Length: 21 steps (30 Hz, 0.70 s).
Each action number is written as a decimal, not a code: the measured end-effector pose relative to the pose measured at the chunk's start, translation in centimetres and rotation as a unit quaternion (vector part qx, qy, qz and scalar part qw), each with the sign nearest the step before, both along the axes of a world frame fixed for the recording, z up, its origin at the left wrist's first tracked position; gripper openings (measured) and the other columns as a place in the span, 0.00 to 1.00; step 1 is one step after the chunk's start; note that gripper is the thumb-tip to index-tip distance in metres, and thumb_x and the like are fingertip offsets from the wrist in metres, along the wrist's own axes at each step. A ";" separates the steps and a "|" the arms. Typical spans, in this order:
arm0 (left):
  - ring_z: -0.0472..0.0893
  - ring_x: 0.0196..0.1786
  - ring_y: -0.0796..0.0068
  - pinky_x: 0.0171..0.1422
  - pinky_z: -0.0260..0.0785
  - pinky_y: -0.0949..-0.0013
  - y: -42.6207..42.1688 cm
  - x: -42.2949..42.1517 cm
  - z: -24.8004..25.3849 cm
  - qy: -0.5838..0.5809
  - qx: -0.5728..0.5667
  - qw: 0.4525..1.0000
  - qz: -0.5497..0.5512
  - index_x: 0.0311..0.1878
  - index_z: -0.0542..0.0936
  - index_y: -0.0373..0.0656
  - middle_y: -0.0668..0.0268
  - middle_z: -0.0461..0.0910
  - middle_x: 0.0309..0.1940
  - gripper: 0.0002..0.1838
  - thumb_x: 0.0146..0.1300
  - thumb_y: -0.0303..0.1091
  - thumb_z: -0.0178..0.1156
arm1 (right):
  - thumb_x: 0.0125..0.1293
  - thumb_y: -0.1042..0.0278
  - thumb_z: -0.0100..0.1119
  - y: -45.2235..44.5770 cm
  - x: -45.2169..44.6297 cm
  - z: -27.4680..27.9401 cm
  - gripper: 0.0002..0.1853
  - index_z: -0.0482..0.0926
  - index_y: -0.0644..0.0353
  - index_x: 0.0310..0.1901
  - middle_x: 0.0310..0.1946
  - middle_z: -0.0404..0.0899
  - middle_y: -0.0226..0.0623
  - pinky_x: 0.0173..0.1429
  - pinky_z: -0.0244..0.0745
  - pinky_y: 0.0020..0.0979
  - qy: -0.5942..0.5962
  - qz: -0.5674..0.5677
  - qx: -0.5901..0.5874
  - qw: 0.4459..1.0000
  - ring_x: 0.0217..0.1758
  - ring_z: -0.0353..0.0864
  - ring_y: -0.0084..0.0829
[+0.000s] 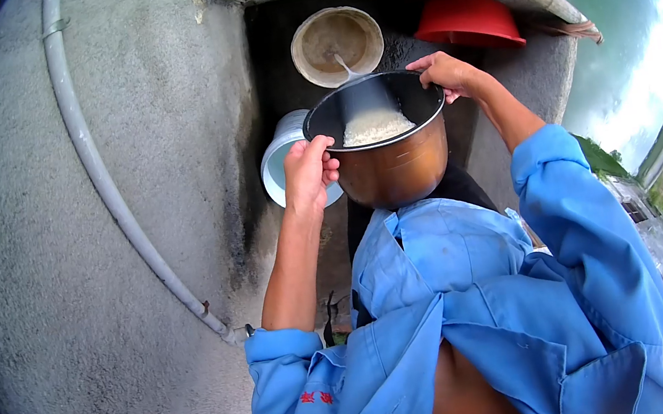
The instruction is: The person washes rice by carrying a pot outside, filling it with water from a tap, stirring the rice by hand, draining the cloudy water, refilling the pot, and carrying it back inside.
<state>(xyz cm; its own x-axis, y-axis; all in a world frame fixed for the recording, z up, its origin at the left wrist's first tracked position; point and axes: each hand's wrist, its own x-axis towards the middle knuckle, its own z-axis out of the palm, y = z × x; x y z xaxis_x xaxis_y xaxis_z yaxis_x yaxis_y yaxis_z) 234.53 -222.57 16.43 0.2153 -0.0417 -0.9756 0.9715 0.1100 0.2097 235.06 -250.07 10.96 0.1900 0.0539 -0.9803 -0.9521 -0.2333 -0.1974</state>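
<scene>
Pouring water (343, 65) off rice (375, 127) into a bucket (309, 44) needs slow tipping, left hand (310, 174) and right hand (449, 76) gripping the pot (394, 168) rim.

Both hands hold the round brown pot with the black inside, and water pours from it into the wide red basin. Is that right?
Almost! The water pours into the round beige tub, not the wide red basin, as the head view shows. The left hand and right hand do hold the round brown pot with the black inside.
</scene>
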 end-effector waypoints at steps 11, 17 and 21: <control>0.69 0.16 0.84 0.16 0.60 0.80 -0.4 1.3 0.2 -0.015 0.021 0.999 -0.032 0.23 0.67 0.46 0.75 0.65 0.15 0.09 0.48 0.30 0.60 | 0.45 0.80 0.46 0.0 0.2 -0.3 0.29 0.67 0.56 0.55 0.13 0.57 0.25 0.11 0.54 0.24 0.007 -0.008 0.002 1.000 0.09 0.54 0.19; 0.72 0.16 0.78 0.17 0.69 0.77 -0.3 -0.1 0.0 -0.052 0.011 0.997 -0.060 0.25 0.64 0.41 0.68 0.68 0.16 0.09 0.46 0.26 0.56 | 0.45 0.79 0.46 0.3 -2.2 0.4 0.29 0.66 0.59 0.55 0.21 0.74 0.34 0.10 0.65 0.21 -0.089 -0.033 -0.011 0.995 0.08 0.65 0.20; 0.71 0.14 0.75 0.14 0.69 0.72 -0.4 -3.5 -0.9 -0.156 0.029 0.980 -0.119 0.26 0.61 0.39 0.67 0.66 0.18 0.09 0.46 0.22 0.51 | 0.47 0.77 0.50 1.2 -7.2 0.9 0.18 0.68 0.63 0.44 0.21 0.71 0.35 0.14 0.70 0.27 -0.193 -0.114 -0.112 0.968 0.15 0.72 0.27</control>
<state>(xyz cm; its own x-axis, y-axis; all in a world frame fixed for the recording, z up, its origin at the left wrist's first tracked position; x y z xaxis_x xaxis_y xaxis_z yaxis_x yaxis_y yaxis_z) 231.02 -222.95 15.54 0.4938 -0.0731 -0.8665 0.8564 -0.1323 0.4991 227.85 -248.86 11.85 0.5269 -0.2376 -0.8160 -0.8491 -0.1033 -0.5181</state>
